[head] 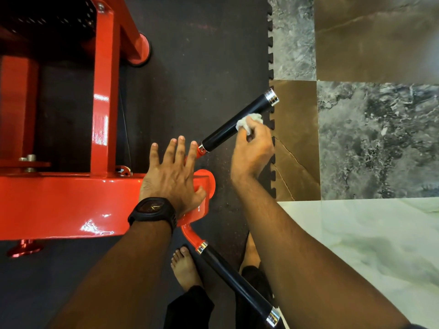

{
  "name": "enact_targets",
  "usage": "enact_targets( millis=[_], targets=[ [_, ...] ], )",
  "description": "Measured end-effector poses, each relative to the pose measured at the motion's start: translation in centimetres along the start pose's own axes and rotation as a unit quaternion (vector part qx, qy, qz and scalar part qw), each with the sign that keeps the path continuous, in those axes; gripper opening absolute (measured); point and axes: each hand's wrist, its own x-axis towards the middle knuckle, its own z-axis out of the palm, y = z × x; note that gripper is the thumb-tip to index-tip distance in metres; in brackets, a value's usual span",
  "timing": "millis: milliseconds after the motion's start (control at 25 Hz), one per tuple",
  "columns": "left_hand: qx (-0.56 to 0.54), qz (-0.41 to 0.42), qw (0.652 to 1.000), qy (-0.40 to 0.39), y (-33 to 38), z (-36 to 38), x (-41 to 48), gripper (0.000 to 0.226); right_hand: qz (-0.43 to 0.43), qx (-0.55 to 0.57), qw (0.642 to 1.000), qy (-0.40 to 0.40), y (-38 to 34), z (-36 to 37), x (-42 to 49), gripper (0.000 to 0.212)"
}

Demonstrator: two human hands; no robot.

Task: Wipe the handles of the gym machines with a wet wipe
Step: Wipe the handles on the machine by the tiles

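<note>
Far black handle [257, 105], projecting from the red machine frame [59, 205]: wiping apparently under way. Right hand [253, 148] pinches the crumpled wet wipe [249, 121] against its mid-length. Left hand [171, 172]: fingers straight, spread over the frame's end. Near black handle [237, 281], below the frame: likely not yet wiped.

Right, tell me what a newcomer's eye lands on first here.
The glossy red machine frame fills the left side. Right of it, the right hand has its grip on a crumpled white wipe against the upper black handle; the left hand spreads open by that handle's base.
</note>
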Motion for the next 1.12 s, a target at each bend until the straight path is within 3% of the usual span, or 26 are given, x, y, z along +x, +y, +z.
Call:
enact_targets(
  millis=[80, 160, 200, 280, 320, 360, 440, 560, 680, 760, 800, 920, 1040, 1120],
  targets=[
    [0.000, 0.000, 1.000, 0.002, 0.0, 0.0, 0.0, 0.101, -0.185, -0.085, 0.976, -0.072, 0.3, -0.3, 1.2, 0.025],
    [-0.004, 0.000, 1.000, 0.003, -0.1, -0.1, 0.0, 0.101, -0.309, -0.232, 0.906, -0.171, 1.0, -0.2, 1.9, 0.040],
    [-0.003, 0.000, 1.000, 0.005, -0.1, -0.1, -0.1, 0.101, -0.380, -0.321, 0.841, -0.213, 1.4, -0.3, 2.2, 0.050],
    [0.000, 0.001, 1.000, 0.010, 0.0, -0.2, -0.1, 0.100, -0.500, -0.469, 0.671, -0.283, 2.2, -0.9, 3.3, 0.059],
    [0.000, 0.001, 1.000, 0.010, 0.0, -0.2, -0.1, 0.100, -0.518, -0.504, 0.619, -0.307, 1.9, -1.3, 3.9, 0.059],
    [-0.001, 0.002, 1.000, 0.010, 0.0, -0.1, -0.2, 0.100, -0.519, -0.521, 0.601, -0.314, 1.6, -1.6, 4.5, 0.059],
    [-0.003, 0.000, 1.000, 0.010, -0.2, 0.0, -0.1, 0.100, -0.505, -0.550, 0.598, -0.290, 1.3, -2.0, 5.3, 0.064],
    [-0.009, 0.000, 1.000, 0.006, -0.2, -0.1, -0.2, 0.100, -0.518, -0.612, 0.518, -0.298, 0.3, -2.8, 5.4, 0.069],
    [-0.007, 0.003, 1.000, 0.007, -0.2, -0.1, 0.0, 0.099, -0.503, -0.631, 0.511, -0.295, -2.3, -3.8, 6.4, 0.082],
    [-0.007, 0.006, 1.000, 0.000, -0.3, -0.1, -0.1, 0.099, -0.508, -0.645, 0.475, -0.316, -3.2, -4.9, 6.7, 0.079],
    [-0.003, 0.006, 1.000, -0.002, -0.2, -0.2, -0.2, 0.099, -0.510, -0.639, 0.474, -0.327, -2.9, -5.2, 7.1, 0.076],
    [0.000, 0.003, 1.000, 0.001, -0.3, -0.1, -0.1, 0.098, -0.488, -0.634, 0.526, -0.288, -2.9, -5.4, 7.7, 0.074],
    [-0.006, 0.003, 1.000, 0.003, -0.2, -0.1, -0.2, 0.099, -0.503, -0.628, 0.514, -0.297, -2.5, -3.8, 6.5, 0.064],
    [-0.002, 0.000, 1.000, 0.003, -0.1, -0.2, -0.2, 0.098, -0.477, -0.620, 0.553, -0.288, -1.9, -2.8, 6.1, 0.059]
  ],
)
